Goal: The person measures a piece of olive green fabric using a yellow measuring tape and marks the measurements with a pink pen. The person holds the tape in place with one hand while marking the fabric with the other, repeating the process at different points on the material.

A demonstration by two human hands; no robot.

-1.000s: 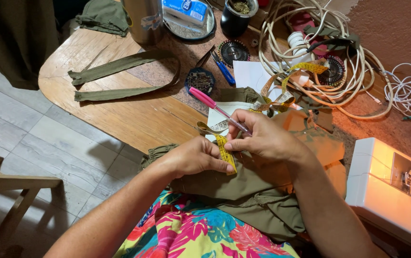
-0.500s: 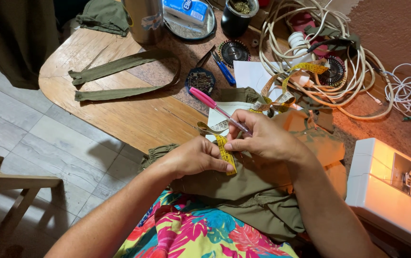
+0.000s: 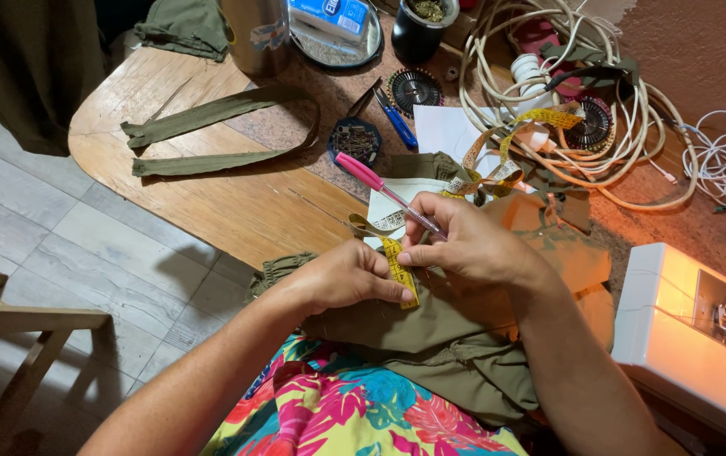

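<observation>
under both hands [image 3: 405, 266], tape measure [image 3: 398, 263] half-hidden

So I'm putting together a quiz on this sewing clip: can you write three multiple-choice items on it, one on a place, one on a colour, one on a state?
1. Where do the two loose olive fabric strips lie?
A. On the wooden table, to the left of the hands
B. On the floor tiles
C. On the sewing machine

2. What colour is the pen in the right hand?
A. Blue
B. Pink
C. Black

3. How is the yellow tape measure held?
A. Rolled up beside the cables
B. Hanging off the table edge
C. Pressed flat on the olive garment by the left hand

Answers: 1 A, the strips rest on bare wood at the table's rounded end. 2 B, the barrel sticking out above the fingers is pink. 3 C, the left fingertips pin the tape to the cloth while the right hand grips the pen over it.
</observation>
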